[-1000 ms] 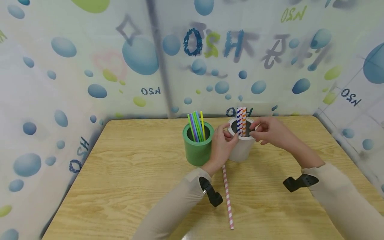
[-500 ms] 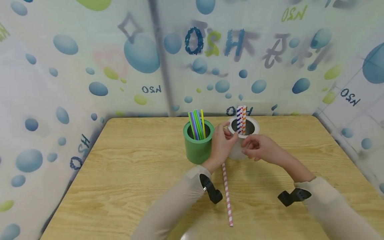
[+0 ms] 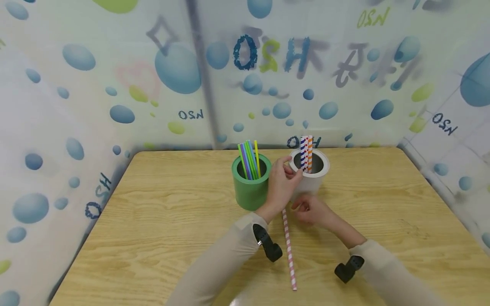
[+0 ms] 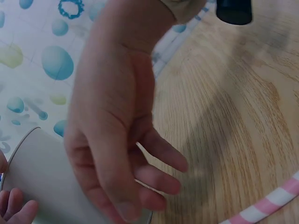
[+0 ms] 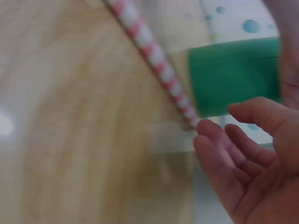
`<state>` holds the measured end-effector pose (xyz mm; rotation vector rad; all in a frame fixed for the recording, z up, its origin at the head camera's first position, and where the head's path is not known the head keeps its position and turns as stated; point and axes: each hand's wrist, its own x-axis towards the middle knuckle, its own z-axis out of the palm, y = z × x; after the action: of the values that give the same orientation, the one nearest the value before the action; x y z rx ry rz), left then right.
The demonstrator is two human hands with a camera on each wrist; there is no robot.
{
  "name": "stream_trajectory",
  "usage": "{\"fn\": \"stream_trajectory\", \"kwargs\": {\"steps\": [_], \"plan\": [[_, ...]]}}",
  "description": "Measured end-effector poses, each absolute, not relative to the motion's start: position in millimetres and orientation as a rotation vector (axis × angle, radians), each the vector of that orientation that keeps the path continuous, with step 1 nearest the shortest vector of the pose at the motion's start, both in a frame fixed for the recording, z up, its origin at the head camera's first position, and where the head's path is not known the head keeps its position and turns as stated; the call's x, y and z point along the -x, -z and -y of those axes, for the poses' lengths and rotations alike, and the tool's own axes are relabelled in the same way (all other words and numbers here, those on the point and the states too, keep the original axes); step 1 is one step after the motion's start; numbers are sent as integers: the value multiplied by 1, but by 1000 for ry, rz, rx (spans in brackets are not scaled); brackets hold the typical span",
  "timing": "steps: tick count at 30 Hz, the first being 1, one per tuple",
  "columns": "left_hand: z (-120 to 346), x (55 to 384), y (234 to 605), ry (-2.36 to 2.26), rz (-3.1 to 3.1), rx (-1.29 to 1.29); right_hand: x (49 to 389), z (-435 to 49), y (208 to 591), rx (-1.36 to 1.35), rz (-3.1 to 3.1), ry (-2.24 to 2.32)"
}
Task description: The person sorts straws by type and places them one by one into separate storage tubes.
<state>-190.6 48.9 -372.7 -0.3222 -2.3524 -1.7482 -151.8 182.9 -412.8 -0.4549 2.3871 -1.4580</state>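
Observation:
In the head view, my left hand [image 3: 282, 182] grips the near left rim of a white cup [image 3: 310, 185]. Several patterned paper straws [image 3: 306, 153], spotted and striped, stand in that cup. My right hand [image 3: 311, 209] is low in front of it, fingers loosely bent and holding nothing. Just left of its fingertips lies a pink-and-white striped paper straw [image 3: 289, 250], its far end hidden behind my left wrist. In the right wrist view, the fingertips [image 5: 205, 128] are right at that end of the striped straw [image 5: 159, 65].
A green cup [image 3: 250, 193] with several plain coloured straws [image 3: 249, 159] stands left of the white cup, close to my left hand. Both cups are on a wooden table [image 3: 172, 212], with a bubble-patterned backdrop [image 3: 229, 97] behind its far edge.
My right hand has come down from the white cup's rim, moving left and nearer to me, toward the striped straw's far end. My left hand has stayed at the rim.

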Motion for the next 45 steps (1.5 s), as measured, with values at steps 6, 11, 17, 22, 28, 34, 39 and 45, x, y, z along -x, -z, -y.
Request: {"fn": "stream_trajectory", "kwargs": {"steps": [6, 11, 17, 22, 28, 34, 39, 45], "plan": [[-50, 191, 373, 1746, 2338, 318, 147, -176, 432, 305, -2358, 1581], [-50, 191, 374, 1729, 2332, 314, 144, -173, 441, 216, -2359, 1602], [-50, 192, 375, 1718, 2347, 327, 144, -170, 447, 196, -2283, 1649], [-50, 191, 376, 1720, 2356, 342, 145, -168, 448, 188, -2297, 1618], [-50, 191, 375, 1722, 2351, 336, 144, -165, 445, 192, -2353, 1588], [-50, 191, 373, 1720, 2341, 333, 143, -162, 445, 161, -2392, 1587], [-50, 190, 373, 1729, 2342, 336, 144, -160, 444, 155, -2437, 1552], [-50, 189, 372, 1726, 2352, 334, 144, -156, 443, 93, -2490, 1472]]}}
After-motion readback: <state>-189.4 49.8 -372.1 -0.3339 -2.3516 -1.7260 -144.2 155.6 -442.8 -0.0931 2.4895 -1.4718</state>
